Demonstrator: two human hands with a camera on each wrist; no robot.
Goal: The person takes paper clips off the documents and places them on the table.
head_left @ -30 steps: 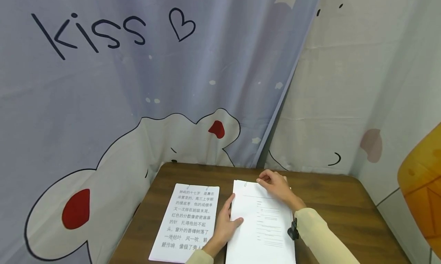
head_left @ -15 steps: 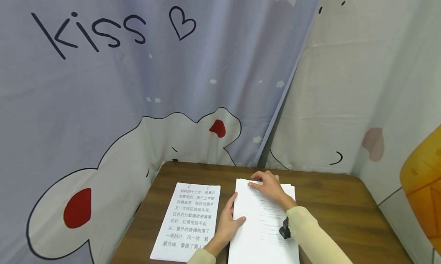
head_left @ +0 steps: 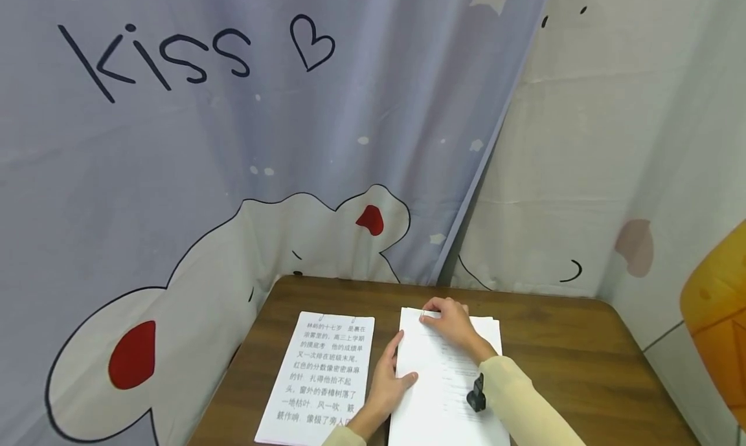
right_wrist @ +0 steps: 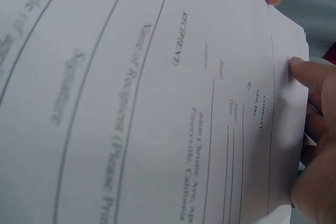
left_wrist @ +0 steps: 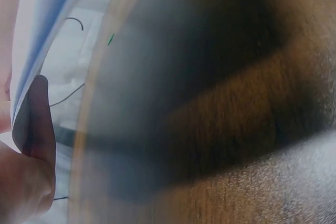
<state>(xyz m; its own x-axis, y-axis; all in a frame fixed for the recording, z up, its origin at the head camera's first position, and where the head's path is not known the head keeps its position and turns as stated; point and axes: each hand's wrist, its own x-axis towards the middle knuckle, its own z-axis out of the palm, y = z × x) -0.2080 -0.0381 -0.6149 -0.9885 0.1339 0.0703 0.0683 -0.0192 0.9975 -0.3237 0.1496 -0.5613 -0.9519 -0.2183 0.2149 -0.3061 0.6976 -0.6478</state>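
Note:
A stack of printed sheets (head_left: 428,404) lies before me in the head view, and its near end runs past the frame. My left hand (head_left: 387,384) grips its left edge, thumb on top; in the left wrist view a finger (left_wrist: 42,121) lies behind the paper. My right hand (head_left: 451,323) pinches the far edge of the stack beside a small paper clip (head_left: 423,312). Its thumb (right_wrist: 310,73) presses the printed face in the right wrist view, with the other fingers behind the edge. English form lines and a signature field show on the top sheet (right_wrist: 157,103).
Left of the stack lies another bundle of sheets (head_left: 320,375) in large Chinese print, with two paper clips on its far edge. Both rest on a brown wooden table (head_left: 559,355). A printed curtain (head_left: 280,142) hangs behind it. A black device (head_left: 476,394) sits at the right wrist.
My right hand has moved left along the far edge to the paper clip, uncovering the stack's far right corner. My left hand keeps its grip on the left edge.

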